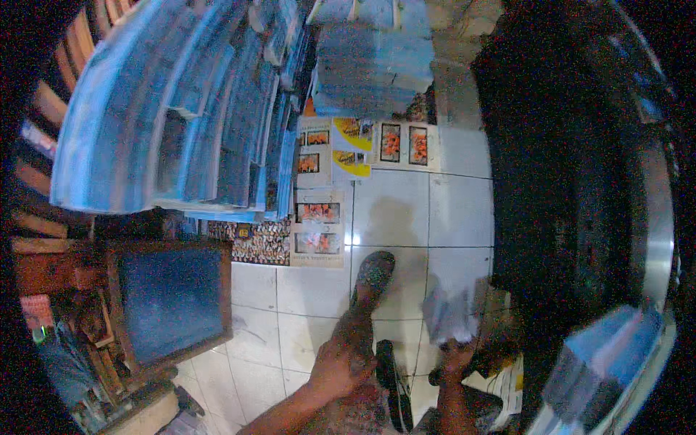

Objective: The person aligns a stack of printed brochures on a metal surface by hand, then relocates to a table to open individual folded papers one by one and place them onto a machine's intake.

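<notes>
My left hand (339, 366) reaches in from the lower edge, over my leg. Its fingers blur into the dark shapes in front of it, so I cannot make out whether it grips anything. Just beyond lies a dark, speckled shoe or sandal (374, 272) on the tiles. To the right, my right hand (454, 357) is closed at the near end of some pale greyish sheets (448, 313), smeared by motion. A black sandal (395, 386) lies between the two hands.
Tall stacks of bluish sheets (152, 123) stand at the left, with another stack (373, 61) at the far middle. Printed sheets (319, 239) lie on the white-tiled floor (391, 206). A wood-framed blue panel (172, 301) is at the left; more blue sheets (605, 355) lie lower right.
</notes>
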Available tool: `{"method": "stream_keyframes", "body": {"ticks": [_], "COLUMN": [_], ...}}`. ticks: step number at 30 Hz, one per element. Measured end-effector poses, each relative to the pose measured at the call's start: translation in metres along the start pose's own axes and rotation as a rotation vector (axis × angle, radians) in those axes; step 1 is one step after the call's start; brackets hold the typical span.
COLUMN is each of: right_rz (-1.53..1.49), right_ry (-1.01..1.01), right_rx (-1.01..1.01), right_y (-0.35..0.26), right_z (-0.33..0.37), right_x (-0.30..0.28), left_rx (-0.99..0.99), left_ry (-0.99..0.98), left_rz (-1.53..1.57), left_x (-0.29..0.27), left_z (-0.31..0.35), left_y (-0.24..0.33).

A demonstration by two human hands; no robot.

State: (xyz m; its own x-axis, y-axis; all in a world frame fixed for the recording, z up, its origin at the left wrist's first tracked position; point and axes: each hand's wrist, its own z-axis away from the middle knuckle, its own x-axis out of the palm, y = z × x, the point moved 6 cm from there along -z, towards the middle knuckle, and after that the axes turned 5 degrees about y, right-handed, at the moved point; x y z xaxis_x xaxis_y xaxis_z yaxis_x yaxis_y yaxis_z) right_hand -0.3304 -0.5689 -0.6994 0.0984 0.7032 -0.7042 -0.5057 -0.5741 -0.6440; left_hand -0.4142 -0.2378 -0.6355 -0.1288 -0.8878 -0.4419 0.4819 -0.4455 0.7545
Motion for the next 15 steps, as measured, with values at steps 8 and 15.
{"method": "stream_keyframes", "body": {"ticks": [8,15], "right_rz": [-0.509,-1.095], "right_ry": [-0.494,-0.691], "right_rx": [-0.084,0.182], "right_y": [-0.139,-0.121], "right_z": [0.133,0.119], "right_x": [0.079,-0.009], "left_rx": [0.521,0.454], "left_ry": [0.34,0.758], "left_rz": [-0.076,0.324], "left_x": [-0.027,-0.051], "left_z": [-0.011,-0.021], "left_y": [0.01,0.022]}}
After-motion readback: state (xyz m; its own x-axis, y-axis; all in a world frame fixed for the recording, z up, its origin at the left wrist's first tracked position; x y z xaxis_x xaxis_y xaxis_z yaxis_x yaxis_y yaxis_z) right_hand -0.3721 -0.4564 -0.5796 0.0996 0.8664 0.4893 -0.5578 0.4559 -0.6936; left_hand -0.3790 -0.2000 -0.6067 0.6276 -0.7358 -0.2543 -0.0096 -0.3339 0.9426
